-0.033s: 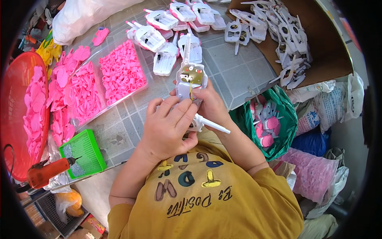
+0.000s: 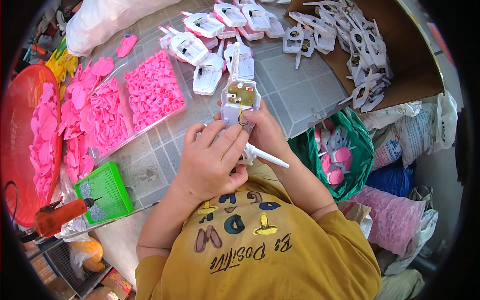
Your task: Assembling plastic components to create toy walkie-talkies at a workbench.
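Observation:
My right hand (image 2: 266,131) is wrapped round a white plastic toy shell (image 2: 231,113) with a long spike pointing away from me. Inside the shell sit a green circuit board (image 2: 241,94) and thin yellow wires (image 2: 240,114). My left hand (image 2: 212,160) lies across the near end, fingers bent and pressed together. Beneath its fingers a second white plastic part (image 2: 270,157) with a rod pokes out to the right, and the left thumb is against it. The fingers hide where the two parts meet.
Pink and white toy shells (image 2: 202,25) lie at the table's far side. Pink parts fill a clear tray (image 2: 186,102) and a red basin (image 2: 15,150). A green basket (image 2: 117,187) holds screws beside an orange electric screwdriver (image 2: 60,218). At right are a cardboard box (image 2: 415,65) and a green bag (image 2: 357,170).

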### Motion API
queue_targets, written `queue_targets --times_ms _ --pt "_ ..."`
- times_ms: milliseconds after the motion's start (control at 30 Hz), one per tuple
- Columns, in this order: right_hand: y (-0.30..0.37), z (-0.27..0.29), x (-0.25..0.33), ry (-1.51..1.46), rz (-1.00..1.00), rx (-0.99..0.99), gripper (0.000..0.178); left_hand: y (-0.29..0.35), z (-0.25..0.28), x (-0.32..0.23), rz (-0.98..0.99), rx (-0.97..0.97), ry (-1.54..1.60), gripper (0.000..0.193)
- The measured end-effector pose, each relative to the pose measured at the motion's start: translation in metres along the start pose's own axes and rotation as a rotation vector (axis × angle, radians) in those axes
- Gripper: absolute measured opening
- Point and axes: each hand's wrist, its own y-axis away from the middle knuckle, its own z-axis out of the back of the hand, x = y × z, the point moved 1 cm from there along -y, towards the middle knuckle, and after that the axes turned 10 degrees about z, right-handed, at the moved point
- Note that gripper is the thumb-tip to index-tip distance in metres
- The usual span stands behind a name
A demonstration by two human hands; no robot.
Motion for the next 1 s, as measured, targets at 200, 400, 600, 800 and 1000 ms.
queue_targets --times_ms 200,400,600,800,1000 --pt "0.002 -0.004 -0.004 0.16 -0.036 -0.055 0.049 0.0 0.007 -0.002 0.013 0.095 -0.094 0.056" --pt "0.002 0.002 -0.005 0.097 -0.062 -0.091 0.045 0.012 0.002 0.004 0.029 0.066 0.015 0.062" --pt "0.001 0.014 -0.008 -0.071 -0.476 0.074 0.053 0.019 0.034 0.059 0.39 -0.225 -0.207 0.024" --pt "-0.004 0.004 -0.033 -0.022 -0.429 0.086 0.054 0.01 0.068 0.173 0.58 -0.27 -0.498 0.018" --pt "-0.001 0.003 -0.03 0.044 -0.426 0.077 0.059 -0.001 0.051 0.193 0.586 -0.025 -0.627 0.018"
